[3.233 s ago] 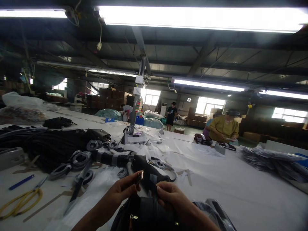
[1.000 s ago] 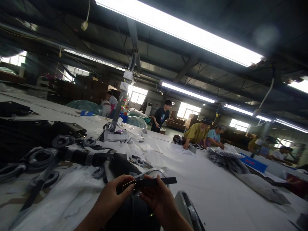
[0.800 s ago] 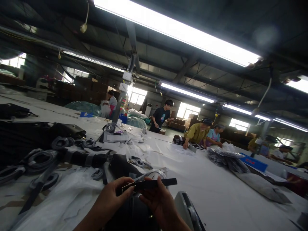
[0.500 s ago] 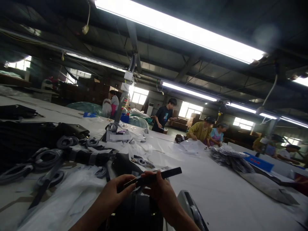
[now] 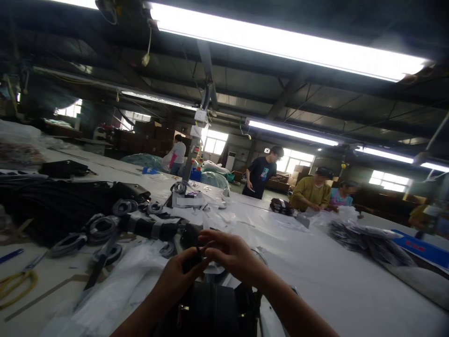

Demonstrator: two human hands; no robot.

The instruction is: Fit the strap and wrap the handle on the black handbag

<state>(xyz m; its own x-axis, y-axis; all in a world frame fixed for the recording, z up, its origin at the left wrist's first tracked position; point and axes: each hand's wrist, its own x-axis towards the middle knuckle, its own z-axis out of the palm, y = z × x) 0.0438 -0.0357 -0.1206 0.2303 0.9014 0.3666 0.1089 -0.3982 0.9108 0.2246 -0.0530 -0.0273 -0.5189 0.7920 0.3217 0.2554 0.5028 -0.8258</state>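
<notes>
In front of me my left hand is closed, pinching a small black strap piece between thumb and fingers. My right hand reaches across to it, its fingers bent and the fingertips at the same strap. Most of the strap is hidden by the hands. Below both hands stands a black bag with gold-coloured zipper parts. Clear plastic wrap lies left of the bag.
Coiled grey straps and black bags cover the table's left side. Yellow-handled scissors and a blue pen lie near left. Dark bagged goods and a blue box are at right. Several people work beyond the table.
The view has swung left, bringing the scissors and pen into sight. The right hand has drawn in over the strap, whose long free end no longer shows. More of the black bag is visible.
</notes>
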